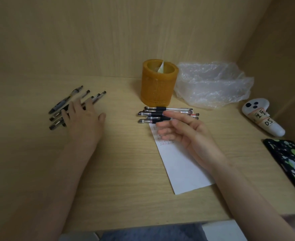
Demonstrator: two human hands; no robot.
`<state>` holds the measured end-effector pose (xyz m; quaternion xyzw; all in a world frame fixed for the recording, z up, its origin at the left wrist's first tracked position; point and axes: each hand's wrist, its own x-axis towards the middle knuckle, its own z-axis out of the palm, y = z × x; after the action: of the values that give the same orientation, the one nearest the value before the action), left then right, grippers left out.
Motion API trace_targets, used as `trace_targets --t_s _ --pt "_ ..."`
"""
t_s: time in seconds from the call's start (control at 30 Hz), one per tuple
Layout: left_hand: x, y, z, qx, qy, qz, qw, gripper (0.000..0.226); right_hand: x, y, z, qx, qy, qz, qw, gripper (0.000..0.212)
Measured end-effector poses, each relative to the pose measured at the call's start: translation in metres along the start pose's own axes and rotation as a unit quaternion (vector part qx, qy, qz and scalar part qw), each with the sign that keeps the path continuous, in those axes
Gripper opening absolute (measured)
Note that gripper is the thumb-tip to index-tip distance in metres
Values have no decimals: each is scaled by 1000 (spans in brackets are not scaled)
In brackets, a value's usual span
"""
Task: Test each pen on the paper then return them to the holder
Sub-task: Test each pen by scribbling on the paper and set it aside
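Observation:
An orange-brown cylindrical pen holder (pixel 158 84) stands at the back of the desk with a folded bit of paper inside. Several capped pens (pixel 160 113) lie in a row just in front of it, at the top edge of a white paper strip (pixel 183 169) that carries small scribbles. Another group of several pens (pixel 68 100) lies at the left. My left hand (pixel 84 117) rests flat on that left group, fingers straight. My right hand (pixel 183 131) hovers over the paper's top end, fingers loosely spread and blurred, holding nothing.
A crumpled clear plastic bag (pixel 212 84) sits to the right of the holder. A white controller with a taped label (pixel 261 119) lies at the far right, and a dark phone with green spots (pixel 289 160) lies near the right edge. Wooden walls enclose the back and right.

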<state>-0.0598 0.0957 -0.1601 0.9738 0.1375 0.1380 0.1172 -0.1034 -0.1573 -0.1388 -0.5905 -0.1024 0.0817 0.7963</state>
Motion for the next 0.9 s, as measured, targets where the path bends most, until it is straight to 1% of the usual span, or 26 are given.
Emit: trace_targets --t_s 0.1,0.27,0.37,0.5,0.57,0.77,0.83,0.9 --pt "1 -3 -2 9 -23 -14 1000 57 0 2 1 -13 -17 10 1000 33" --pt "-3 3 -3 -4 20 43 999 44 1 4 -1 -16 -20 10 1000 33" --pt "-4 5 -4 -35 25 69 997 38 1 5 -2 -14 -16 8 1000 33" --pt "-6 7 -4 -121 -5 60 991 40 1 5 -3 -17 -11 7 1000 33" --pt "-8 8 -4 -125 -7 67 990 37 1 5 -3 -18 -12 6 1000 32" --pt "-12 15 -2 -88 -6 89 992 31 2 5 -2 -18 -12 5 1000 31" --pt "-14 20 -2 -106 -5 107 989 31 3 6 -2 -15 -12 4 1000 31" --pt "-18 26 -4 -148 10 130 980 32 2 5 -2 -14 -11 4 1000 32"
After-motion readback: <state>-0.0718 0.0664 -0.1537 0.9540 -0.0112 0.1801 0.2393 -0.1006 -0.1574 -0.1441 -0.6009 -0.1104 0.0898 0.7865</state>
